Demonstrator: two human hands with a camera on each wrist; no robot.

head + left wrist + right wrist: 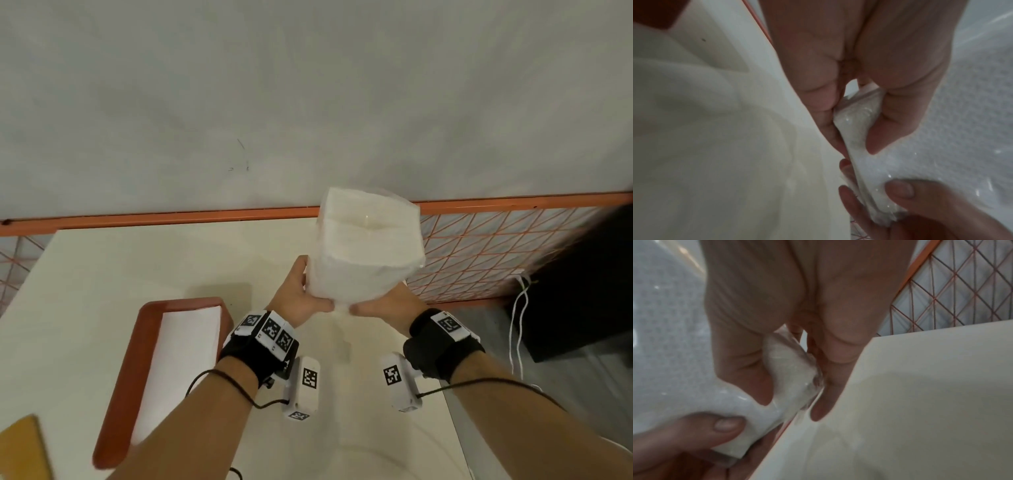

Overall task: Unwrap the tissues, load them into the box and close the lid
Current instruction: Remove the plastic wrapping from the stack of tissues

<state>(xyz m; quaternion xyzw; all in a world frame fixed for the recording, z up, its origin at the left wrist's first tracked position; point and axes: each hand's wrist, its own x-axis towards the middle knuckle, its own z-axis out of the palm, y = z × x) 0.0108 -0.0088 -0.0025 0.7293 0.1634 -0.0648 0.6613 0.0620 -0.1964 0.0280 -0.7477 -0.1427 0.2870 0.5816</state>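
A white tissue pack [366, 246] in clear plastic wrap is held up above the table, standing on end. My left hand [301, 294] pinches the wrap [855, 123] at the pack's near bottom edge. My right hand [383, 305] pinches the same edge [791, 369] just to the right, thumbs nearly touching. An orange-red tissue box [171, 370] lies open at the left on the table, with a white interior showing. A tan lid-like piece [24, 448] sits at the lower left corner.
The cream table [102, 274] ends at an orange rail [171, 219] with wire mesh [486, 253] against a grey wall. A dark object [582, 291] with white cables [517, 325] stands at the right, beyond the table's edge.
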